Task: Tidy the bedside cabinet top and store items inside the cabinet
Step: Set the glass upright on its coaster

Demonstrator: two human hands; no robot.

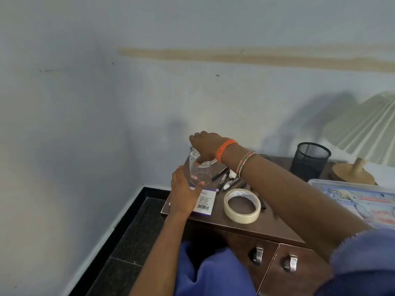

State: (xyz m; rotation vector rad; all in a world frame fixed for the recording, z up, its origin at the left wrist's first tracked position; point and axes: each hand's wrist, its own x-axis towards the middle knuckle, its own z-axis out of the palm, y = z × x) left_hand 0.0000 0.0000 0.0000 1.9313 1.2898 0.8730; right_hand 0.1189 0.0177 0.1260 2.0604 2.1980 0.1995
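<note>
Clear drinking glass [197, 169], inverted on the tabletop [256, 225] between both hands. Right hand [206, 147] grips its upturned base from above; left hand [184, 192] cups the lower wall, fingers curled. Rigid, smooth, likely slippery and breakable: best held round the wall.

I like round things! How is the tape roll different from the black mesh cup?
The tape roll is pale cream, and the black mesh cup is dark. The tape roll lies flat and low, while the mesh cup stands tall and upright. The tape roll is an open ring with no bottom; the mesh cup has netted walls. Both are round and sit on the brown cabinet top, untouched by either hand.
</note>
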